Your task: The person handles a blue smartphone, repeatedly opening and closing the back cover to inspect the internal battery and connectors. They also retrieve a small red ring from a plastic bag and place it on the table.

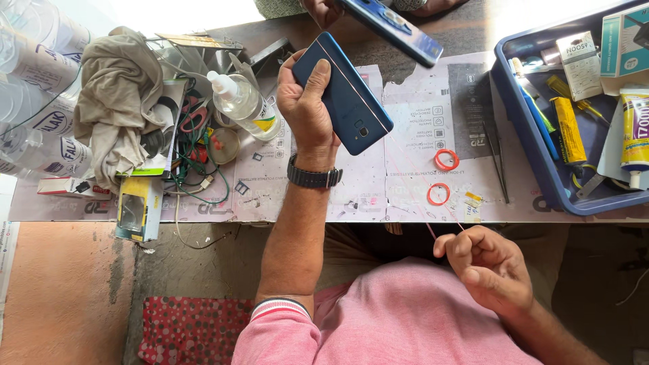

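while the left hand (307, 108) clamps the blue phone (345, 94) by its edges above the far mat (405, 182), the right hand (490, 267) pinches a thin wire (412, 182) near the body. the phone seems stiff, slippery and fragile, so the edges are best.

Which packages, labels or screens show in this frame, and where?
Yellow box: mat's left front edge, windowed.
Spray bottle label: yellow-white, beside the left hand.
White carton: rectangular, in the blue tray.
Teal box: tray's far right corner.
No lit screen visible.
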